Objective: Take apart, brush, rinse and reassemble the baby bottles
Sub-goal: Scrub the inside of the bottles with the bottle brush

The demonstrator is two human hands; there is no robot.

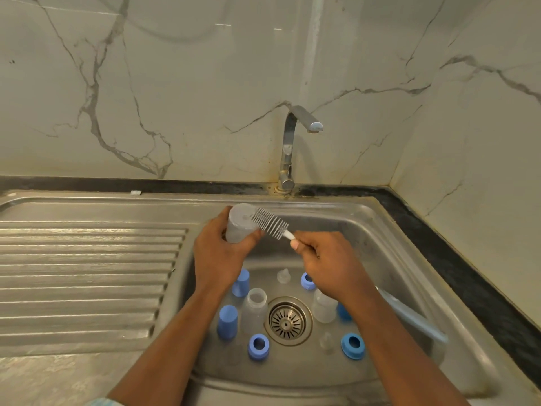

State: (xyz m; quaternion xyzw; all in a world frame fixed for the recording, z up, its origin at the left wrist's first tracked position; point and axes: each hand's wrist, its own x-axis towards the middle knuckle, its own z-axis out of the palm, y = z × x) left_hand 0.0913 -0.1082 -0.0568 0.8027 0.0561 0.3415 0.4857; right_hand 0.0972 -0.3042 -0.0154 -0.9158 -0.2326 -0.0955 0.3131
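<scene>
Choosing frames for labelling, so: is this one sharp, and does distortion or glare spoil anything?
Head view: the wide lens bows the sink rim and counter edge; brush and held bottle look slightly soft; the clear teat barely stands out; faint reflections on the wall tiles hide nothing.

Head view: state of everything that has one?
Left hand, grips held bottle.
Right hand, grips brush, bristles against held bottle.
Tap, off, no water.
Sink bottle, upright, open top.
Second bottle, upright, top hidden by hand.
Rings, off, loose in sink.
Caps, off, standing.
Nipples, off, loose.
</scene>
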